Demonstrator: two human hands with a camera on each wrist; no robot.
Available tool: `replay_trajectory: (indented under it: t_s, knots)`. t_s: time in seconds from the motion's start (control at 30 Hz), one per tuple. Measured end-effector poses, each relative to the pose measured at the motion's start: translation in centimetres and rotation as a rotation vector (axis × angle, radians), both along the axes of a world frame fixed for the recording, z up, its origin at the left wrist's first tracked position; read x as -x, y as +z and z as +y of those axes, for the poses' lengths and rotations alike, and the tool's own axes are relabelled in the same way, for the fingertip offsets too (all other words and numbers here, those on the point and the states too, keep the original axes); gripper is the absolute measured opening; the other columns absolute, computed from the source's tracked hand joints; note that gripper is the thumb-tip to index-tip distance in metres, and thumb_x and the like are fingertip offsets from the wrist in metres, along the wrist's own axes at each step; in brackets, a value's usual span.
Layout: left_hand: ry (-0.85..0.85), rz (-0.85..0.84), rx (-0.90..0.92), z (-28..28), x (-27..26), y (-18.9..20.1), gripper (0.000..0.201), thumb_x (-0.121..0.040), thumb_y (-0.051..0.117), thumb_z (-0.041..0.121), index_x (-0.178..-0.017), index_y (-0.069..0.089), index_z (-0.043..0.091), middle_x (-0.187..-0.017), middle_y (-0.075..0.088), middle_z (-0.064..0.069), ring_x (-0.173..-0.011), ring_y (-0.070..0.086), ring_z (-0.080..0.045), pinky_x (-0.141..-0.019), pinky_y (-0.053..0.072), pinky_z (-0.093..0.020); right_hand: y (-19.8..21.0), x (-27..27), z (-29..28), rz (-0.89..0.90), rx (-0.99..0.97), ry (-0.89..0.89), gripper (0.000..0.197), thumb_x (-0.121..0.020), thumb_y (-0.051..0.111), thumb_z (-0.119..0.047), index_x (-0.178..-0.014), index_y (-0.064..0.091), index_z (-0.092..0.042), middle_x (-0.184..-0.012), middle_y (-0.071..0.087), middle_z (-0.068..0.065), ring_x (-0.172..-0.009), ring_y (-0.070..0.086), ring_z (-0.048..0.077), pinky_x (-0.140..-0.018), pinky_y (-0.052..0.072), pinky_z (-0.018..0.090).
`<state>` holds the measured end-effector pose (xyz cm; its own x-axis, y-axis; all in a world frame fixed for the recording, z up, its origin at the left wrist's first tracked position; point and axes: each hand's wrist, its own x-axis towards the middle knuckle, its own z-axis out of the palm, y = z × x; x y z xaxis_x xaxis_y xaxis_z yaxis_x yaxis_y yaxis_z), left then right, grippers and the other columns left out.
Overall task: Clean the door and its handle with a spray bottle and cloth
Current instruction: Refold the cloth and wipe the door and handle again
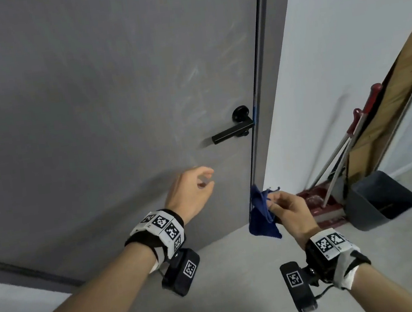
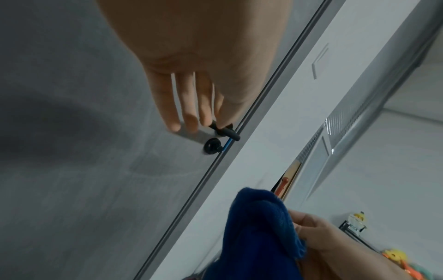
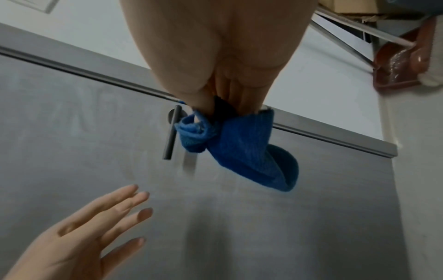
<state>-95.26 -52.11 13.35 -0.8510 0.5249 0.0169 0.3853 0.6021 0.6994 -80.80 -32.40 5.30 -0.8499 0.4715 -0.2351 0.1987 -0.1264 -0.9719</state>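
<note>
The grey door (image 1: pixel 89 105) fills the left of the head view, with streaky wipe marks on it. Its black lever handle (image 1: pixel 233 133) sits near the right edge, also visible as handle (image 3: pixel 171 132) and handle (image 2: pixel 224 130). My left hand (image 1: pixel 198 185) hovers below the handle with relaxed fingers (image 3: pixel 129 204) and holds nothing. My right hand (image 1: pixel 281 206) pinches a blue cloth (image 1: pixel 263 216) that hangs bunched near the door's lower right edge; the cloth (image 3: pixel 239 149) dangles from the fingertips. No spray bottle is in view.
A white wall (image 1: pixel 340 35) stands right of the door frame (image 1: pixel 260 97). In the corner lean a red-handled broom (image 1: pixel 365 110), a grey dustpan (image 1: pixel 379 199) and a wooden board (image 1: pixel 394 96). The floor (image 1: pixel 239 268) is grey concrete.
</note>
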Motion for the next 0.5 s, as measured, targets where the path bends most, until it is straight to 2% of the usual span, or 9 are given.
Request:
replay_trajectory:
  t_s: [0.1, 0.2, 0.27, 0.3, 0.4, 0.5]
  knots:
    - [-0.018, 0.178, 0.024, 2.5, 5.2, -0.5, 0.042, -0.088, 0.067, 0.017, -0.129, 0.060, 0.018, -0.122, 0.059, 0.001, -0.104, 0.062, -0.015, -0.095, 0.049, -0.030, -2.8, 4.6, 2.9, 0.029, 0.002, -0.138, 0.015, -0.097, 0.054, 0.002, -0.087, 0.062, -0.006, -0.079, 0.066, 0.011, -0.069, 0.061, 0.022, -0.065, 0.054, 0.031]
    - [-0.049, 0.260, 0.069, 4.6, 9.3, -1.5, 0.052, -0.089, 0.067, 0.024, -0.139, 0.052, 0.016, -0.131, 0.054, -0.001, -0.117, 0.057, -0.019, -0.102, 0.046, -0.036, -5.6, 9.7, 6.0, 0.070, -0.048, -0.240, 0.013, -0.096, 0.057, -0.003, -0.087, 0.064, -0.011, -0.085, 0.068, 0.012, -0.077, 0.063, 0.026, -0.076, 0.055, 0.042]
    - [-0.083, 0.296, 0.101, 5.5, 11.0, -2.7, 0.047, -0.090, 0.063, 0.034, -0.134, 0.057, 0.019, -0.123, 0.061, 0.001, -0.113, 0.060, -0.020, -0.096, 0.049, -0.040, -7.2, 13.5, 7.7, 0.115, -0.095, -0.288, 0.015, -0.094, 0.060, -0.004, -0.085, 0.064, -0.015, -0.086, 0.069, 0.011, -0.078, 0.064, 0.026, -0.081, 0.055, 0.046]
    - [-0.100, 0.353, 0.104, 5.7, 11.5, -3.2, 0.042, -0.089, 0.060, 0.039, -0.127, 0.063, 0.020, -0.114, 0.065, 0.002, -0.107, 0.063, -0.021, -0.090, 0.052, -0.042, -8.0, 15.2, 8.3, 0.142, -0.121, -0.311, 0.014, -0.093, 0.060, -0.005, -0.085, 0.064, -0.016, -0.085, 0.069, 0.009, -0.077, 0.064, 0.023, -0.081, 0.055, 0.043]
    - [-0.147, 0.638, 0.113, 6.1, 12.8, -4.8, 0.039, -0.089, 0.054, 0.045, -0.109, 0.072, 0.017, -0.087, 0.069, 0.002, -0.086, 0.062, -0.023, -0.068, 0.053, -0.042, -10.5, 19.9, 9.0, 0.227, -0.216, -0.363, 0.007, -0.092, 0.063, -0.007, -0.091, 0.063, -0.014, -0.086, 0.067, 0.003, -0.079, 0.063, 0.019, -0.081, 0.053, 0.037]
    - [-0.190, 0.831, 0.088, 5.7, 13.7, -5.4, 0.030, -0.092, 0.059, 0.043, -0.103, 0.073, 0.019, -0.081, 0.067, 0.005, -0.082, 0.057, -0.017, -0.060, 0.050, -0.040, -13.6, 23.2, 8.7, 0.310, -0.287, -0.399, 0.006, -0.092, 0.063, -0.008, -0.095, 0.062, -0.014, -0.089, 0.065, 0.004, -0.081, 0.061, 0.018, -0.082, 0.052, 0.035]
